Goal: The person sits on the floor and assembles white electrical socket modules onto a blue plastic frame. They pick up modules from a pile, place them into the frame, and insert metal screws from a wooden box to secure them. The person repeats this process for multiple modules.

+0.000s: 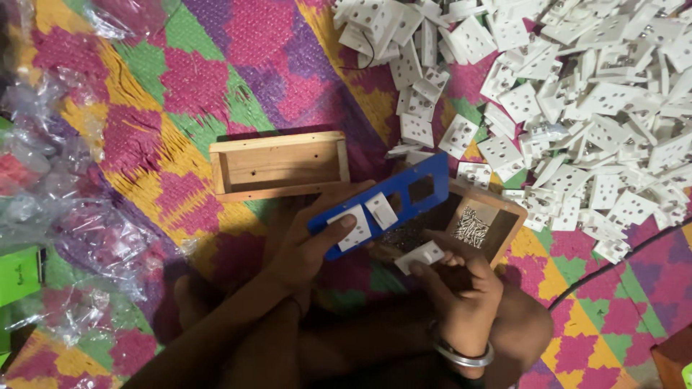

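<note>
My left hand (pixel 306 248) grips a long blue plastic plate (pixel 404 191) with rectangular cut-outs, thumb pressed on a white socket piece (pixel 351 227) seated in it. A second white piece (pixel 380 210) sits tilted in the plate beside it. My right hand (pixel 461 284), with a metal bangle at the wrist, pinches another white socket piece (pixel 420 256) just below the plate. Both hands hover over a wooden tray (pixel 504 216) that holds small metal screws (pixel 472 227).
A big heap of white socket pieces (pixel 577 94) covers the upper right of the patterned mat (pixel 216 79). An empty wooden box frame (pixel 277 166) lies left of the plate. Crumpled clear plastic bags (pixel 65 216) and a green card (pixel 18 274) lie at the left.
</note>
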